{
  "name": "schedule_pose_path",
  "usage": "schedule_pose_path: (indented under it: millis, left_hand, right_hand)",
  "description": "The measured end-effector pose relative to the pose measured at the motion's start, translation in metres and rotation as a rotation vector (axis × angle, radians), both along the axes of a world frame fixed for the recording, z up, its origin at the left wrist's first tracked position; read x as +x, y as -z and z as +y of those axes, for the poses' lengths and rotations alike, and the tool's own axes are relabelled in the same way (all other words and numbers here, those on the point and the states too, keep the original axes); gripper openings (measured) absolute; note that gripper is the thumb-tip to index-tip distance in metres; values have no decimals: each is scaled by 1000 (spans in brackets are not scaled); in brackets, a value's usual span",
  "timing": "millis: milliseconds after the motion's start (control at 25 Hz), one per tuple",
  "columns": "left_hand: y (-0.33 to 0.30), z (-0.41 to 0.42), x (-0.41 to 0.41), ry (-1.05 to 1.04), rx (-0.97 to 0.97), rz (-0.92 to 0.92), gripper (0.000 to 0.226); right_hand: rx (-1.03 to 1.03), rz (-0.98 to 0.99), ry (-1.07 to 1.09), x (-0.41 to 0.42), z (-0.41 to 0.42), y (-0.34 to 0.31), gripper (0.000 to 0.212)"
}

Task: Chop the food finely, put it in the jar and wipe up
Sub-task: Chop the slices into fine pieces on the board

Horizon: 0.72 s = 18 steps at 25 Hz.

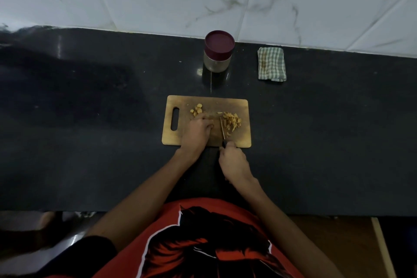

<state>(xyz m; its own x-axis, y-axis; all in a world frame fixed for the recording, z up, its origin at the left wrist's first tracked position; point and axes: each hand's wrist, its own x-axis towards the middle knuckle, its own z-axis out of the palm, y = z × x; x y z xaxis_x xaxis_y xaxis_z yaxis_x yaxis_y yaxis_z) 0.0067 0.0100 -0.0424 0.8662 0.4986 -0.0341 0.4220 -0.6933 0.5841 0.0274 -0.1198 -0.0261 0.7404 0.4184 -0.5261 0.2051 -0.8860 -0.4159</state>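
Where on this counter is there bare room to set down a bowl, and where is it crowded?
Free: the dark counter left of the cutting board, and the stretch right of the board, in front of the checked cloth. A narrower strip lies between the board and the jar. Crowded: the board itself, with both hands, the knife and food pieces.

Chopped yellowish food on wooden board, lidded jar behind, folded checked cloth right
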Motion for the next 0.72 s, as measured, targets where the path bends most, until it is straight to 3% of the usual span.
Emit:
schedule_pose_path:
  millis: [720]
  left_hand:
    - [2,1,-3,43,11,-50,25]
  right_hand:
    - [57,58,-35,13,25,-2,24]
